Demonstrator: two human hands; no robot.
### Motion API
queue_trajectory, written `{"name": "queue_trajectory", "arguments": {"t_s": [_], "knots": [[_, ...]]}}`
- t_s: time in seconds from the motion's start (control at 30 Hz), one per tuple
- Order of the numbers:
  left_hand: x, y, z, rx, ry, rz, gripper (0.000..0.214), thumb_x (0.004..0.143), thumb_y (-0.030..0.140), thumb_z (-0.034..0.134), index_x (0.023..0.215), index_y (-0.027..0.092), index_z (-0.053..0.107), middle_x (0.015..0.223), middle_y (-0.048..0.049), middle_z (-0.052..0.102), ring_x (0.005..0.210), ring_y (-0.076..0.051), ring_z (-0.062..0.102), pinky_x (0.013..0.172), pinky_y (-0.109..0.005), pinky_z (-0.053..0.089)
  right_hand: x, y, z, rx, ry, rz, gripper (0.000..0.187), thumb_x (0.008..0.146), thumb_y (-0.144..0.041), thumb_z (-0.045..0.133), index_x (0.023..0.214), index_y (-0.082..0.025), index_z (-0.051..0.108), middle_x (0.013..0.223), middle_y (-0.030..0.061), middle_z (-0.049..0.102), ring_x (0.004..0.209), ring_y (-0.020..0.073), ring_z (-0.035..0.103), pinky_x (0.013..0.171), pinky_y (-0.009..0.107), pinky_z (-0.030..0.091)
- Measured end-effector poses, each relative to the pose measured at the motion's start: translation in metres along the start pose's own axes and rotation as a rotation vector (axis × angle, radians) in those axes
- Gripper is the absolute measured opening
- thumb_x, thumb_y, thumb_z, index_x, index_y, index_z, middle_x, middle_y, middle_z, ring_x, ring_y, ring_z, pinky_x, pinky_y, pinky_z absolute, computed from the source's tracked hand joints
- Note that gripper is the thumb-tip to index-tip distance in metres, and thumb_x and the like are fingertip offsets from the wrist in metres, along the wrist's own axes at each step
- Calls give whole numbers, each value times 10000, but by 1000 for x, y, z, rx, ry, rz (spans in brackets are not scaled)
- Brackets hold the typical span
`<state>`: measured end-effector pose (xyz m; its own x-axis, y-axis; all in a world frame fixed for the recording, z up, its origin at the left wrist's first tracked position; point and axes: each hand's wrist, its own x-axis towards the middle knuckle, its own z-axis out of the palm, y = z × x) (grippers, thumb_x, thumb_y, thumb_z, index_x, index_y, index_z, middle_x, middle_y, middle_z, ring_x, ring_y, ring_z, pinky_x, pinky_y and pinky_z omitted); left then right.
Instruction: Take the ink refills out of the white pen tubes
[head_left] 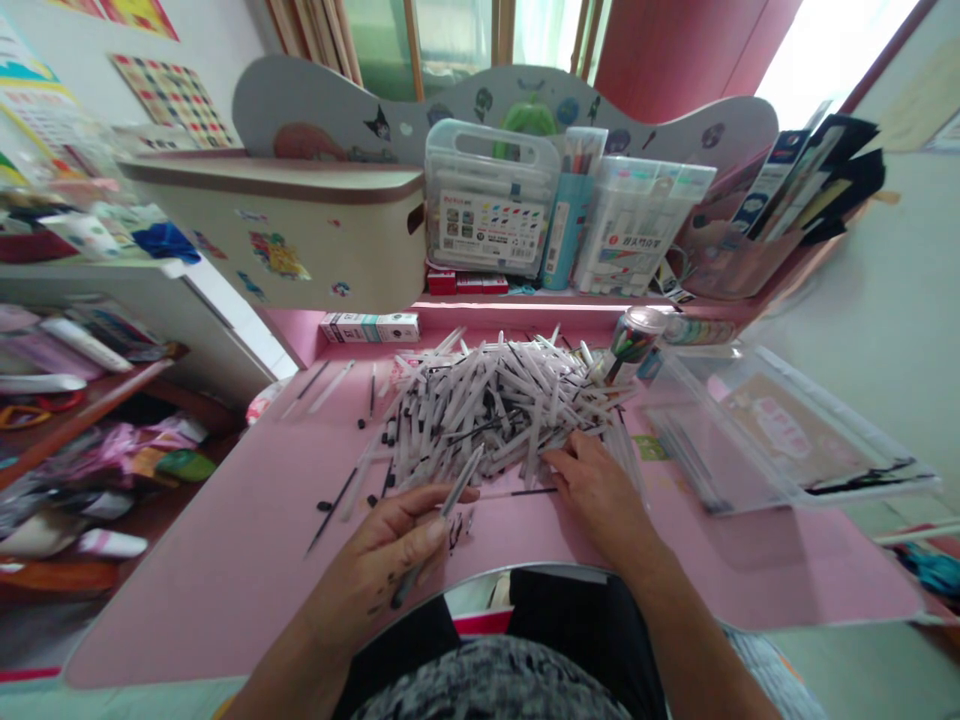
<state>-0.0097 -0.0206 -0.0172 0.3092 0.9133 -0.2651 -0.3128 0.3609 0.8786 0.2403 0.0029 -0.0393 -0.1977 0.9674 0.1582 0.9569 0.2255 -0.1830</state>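
Observation:
A big heap of white pen barrels with black tips [495,405] lies in the middle of the pink desk [225,570]. My left hand [390,560] is closed around one grey-white pen barrel [459,485] that points up toward the heap. My right hand [596,490] rests at the heap's near right edge, fingers bent down onto the pens there; whether it grips one is hidden. Thin black refills [330,510] lie scattered left of the heap.
A clear plastic lidded box [780,430] sits at right. A round cup of pens [630,345] stands behind the heap. Marker cases [487,195] fill the back shelf. A small white carton [367,327] lies at back left. Cluttered shelves stand at left.

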Motion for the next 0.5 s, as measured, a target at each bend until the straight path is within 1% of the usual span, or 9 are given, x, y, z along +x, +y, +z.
{"name": "queue_trajectory", "arguments": {"t_s": [0.07, 0.13, 0.27, 0.4, 0.5], "knots": [[-1, -1, 1, -20, 22, -11, 302, 703, 291, 806, 980, 168, 796, 641, -46, 615, 609, -148, 561, 563, -226, 421, 2, 1, -1, -36, -12, -19, 163, 892, -111, 579, 915, -200, 714, 940, 95, 584, 895, 232, 563, 763, 322, 429], [-2, -2, 0, -35, 34, -25, 297, 722, 274, 791, 1000, 167, 791, 671, -55, 644, 606, -147, 563, 572, -233, 431, 4, 2, -2, -57, -28, -46, 146, 902, -128, 577, 886, -199, 703, 933, 91, 585, 866, 223, 565, 742, 318, 419], [-2, -2, -2, -29, 8, -53, 299, 722, 275, 792, 1005, 179, 792, 739, -82, 690, 630, -165, 592, 587, -253, 463, 4, 7, -8, -43, -52, -112, 135, 894, -110, 578, 856, -190, 681, 930, 83, 590, 856, 213, 562, 757, 319, 419], [-1, 0, 0, -15, 5, -68, 312, 684, 298, 821, 979, 200, 801, 809, -116, 725, 704, -214, 648, 621, -299, 514, 2, 13, -16, 66, -32, -129, 144, 850, -56, 578, 838, -178, 653, 942, 78, 609, 914, 220, 563, 822, 328, 430], [-4, -1, 6, -17, 50, -58, 269, 675, 270, 823, 938, 217, 804, 777, -103, 722, 615, -190, 626, 525, -269, 480, 0, 16, -19, 180, -16, -100, 152, 822, -32, 558, 825, -172, 615, 909, 64, 625, 889, 208, 561, 814, 324, 427]]}}
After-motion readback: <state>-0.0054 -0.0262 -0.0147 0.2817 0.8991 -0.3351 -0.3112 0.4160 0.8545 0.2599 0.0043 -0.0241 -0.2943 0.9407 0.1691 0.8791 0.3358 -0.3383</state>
